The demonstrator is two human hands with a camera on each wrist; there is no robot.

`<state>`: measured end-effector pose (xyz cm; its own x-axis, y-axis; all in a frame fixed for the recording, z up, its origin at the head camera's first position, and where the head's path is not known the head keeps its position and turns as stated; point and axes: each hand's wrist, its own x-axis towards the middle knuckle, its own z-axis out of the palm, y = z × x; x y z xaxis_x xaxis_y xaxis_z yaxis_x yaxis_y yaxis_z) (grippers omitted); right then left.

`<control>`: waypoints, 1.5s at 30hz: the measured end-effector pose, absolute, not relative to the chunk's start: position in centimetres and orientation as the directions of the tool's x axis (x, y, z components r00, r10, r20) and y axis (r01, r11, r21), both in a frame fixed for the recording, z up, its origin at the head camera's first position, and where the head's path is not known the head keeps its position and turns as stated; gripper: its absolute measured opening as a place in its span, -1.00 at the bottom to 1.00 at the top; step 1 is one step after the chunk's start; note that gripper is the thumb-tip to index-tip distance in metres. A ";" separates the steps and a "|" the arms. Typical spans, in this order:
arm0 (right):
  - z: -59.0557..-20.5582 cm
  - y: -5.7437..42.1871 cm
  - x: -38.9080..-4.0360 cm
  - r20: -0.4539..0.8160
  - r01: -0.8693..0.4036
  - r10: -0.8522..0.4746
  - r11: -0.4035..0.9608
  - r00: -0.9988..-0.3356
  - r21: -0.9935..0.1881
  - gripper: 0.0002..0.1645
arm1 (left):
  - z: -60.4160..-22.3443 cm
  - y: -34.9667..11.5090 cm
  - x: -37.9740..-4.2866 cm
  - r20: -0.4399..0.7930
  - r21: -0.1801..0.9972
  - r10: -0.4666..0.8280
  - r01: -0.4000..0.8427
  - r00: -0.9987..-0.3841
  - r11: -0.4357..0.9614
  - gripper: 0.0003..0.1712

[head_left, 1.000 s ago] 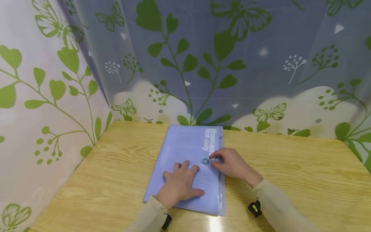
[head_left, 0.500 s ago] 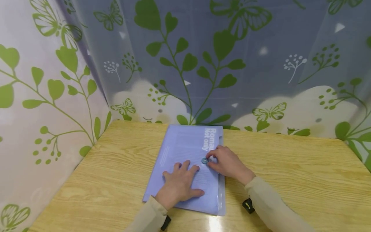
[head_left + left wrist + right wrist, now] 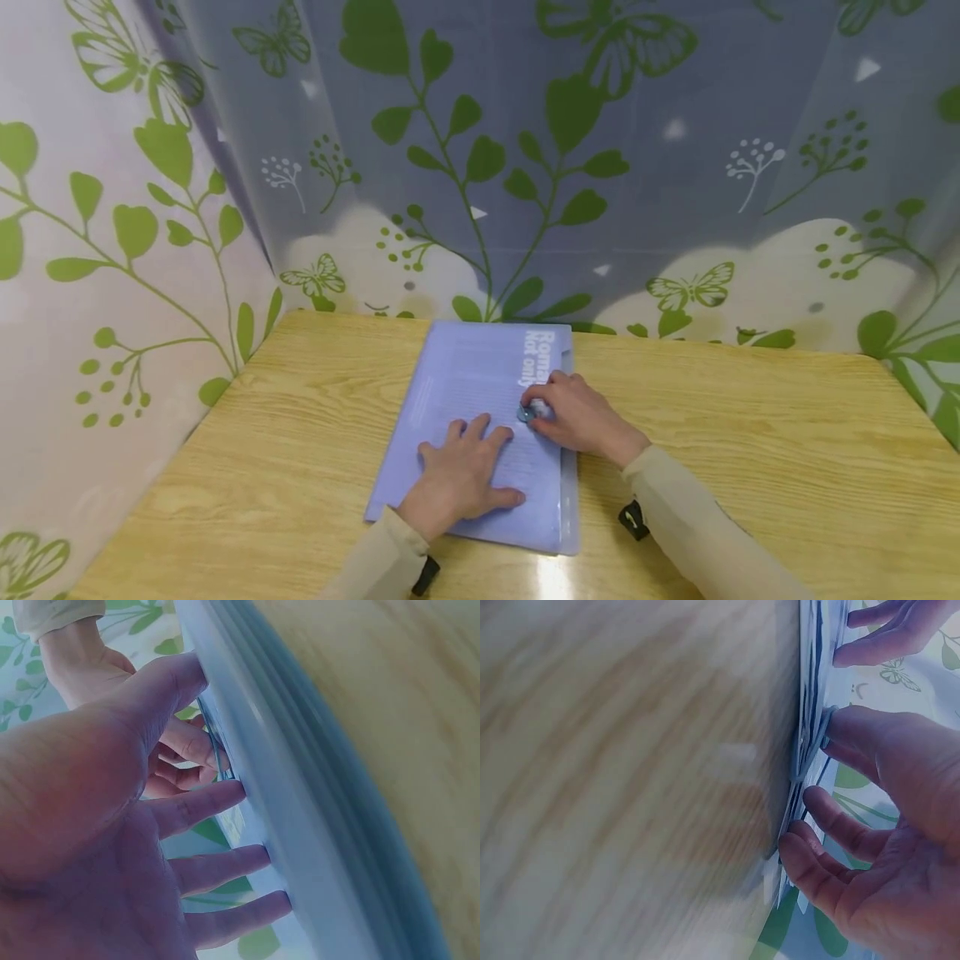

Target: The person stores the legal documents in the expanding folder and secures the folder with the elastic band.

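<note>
A lilac-blue document folder (image 3: 457, 358) with white lettering lies on the table. My left hand (image 3: 463, 477) rests on its cover with fingers spread; the left wrist view shows the fingertips touching the surface. At the folder's right side, my right hand (image 3: 581, 414) has thumb and index finger bent around a round teal button (image 3: 526, 412), partly hidden by the fingers. In the right wrist view, a thin elastic cord (image 3: 810, 754) runs from the folder's edge up to the thumb tip, where the fingers pinch it. The other right fingers lie curled by the folder's edge.
The wood-grain table (image 3: 720, 433) extends to both sides of the folder. A curtain (image 3: 675, 167) printed with green leaves and butterflies hangs behind the table, and another patterned sheet (image 3: 45, 333) hangs at the left. Both wrists carry dark straps below beige sleeves.
My right hand has shifted left, from beside the button to over it, so the fingers now cover part of it. The left hand has kept its place on the folder.
</note>
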<state>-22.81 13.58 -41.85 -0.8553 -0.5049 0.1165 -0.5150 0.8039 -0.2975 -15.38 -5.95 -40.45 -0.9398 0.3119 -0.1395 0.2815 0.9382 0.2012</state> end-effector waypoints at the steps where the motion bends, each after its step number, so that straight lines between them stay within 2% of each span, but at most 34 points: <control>1: -41.8 13.5 -22.9 0.103 -0.513 -0.507 0.805 -0.856 -0.298 -0.73 | -40.5 -6.0 -15.4 -0.145 0.202 0.309 0.278 -0.940 0.939 -0.06; 9: -41.4 13.1 -23.3 0.018 -0.502 -0.520 0.814 -0.854 -0.291 -0.72 | -40.5 -6.0 -15.5 -0.157 0.206 0.307 0.273 -0.939 0.940 -0.05; 29: -41.6 13.6 -23.5 -0.023 -0.518 -0.562 0.776 -0.827 -0.359 -0.67 | -40.4 -5.9 -15.3 -0.157 0.220 0.309 0.272 -0.938 0.937 -0.05; 45: -41.8 13.8 -23.6 -0.047 -0.531 -0.582 0.770 -0.812 -0.354 -0.72 | -40.4 -5.7 -15.4 -0.184 0.207 0.304 0.266 -0.935 0.942 -0.03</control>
<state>-23.55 13.76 -41.75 -0.8117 -0.5821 -0.0474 -0.5313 0.7696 -0.3541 -15.39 -5.72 -40.41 -0.9347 0.3041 -0.1840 0.2657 0.9416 0.2067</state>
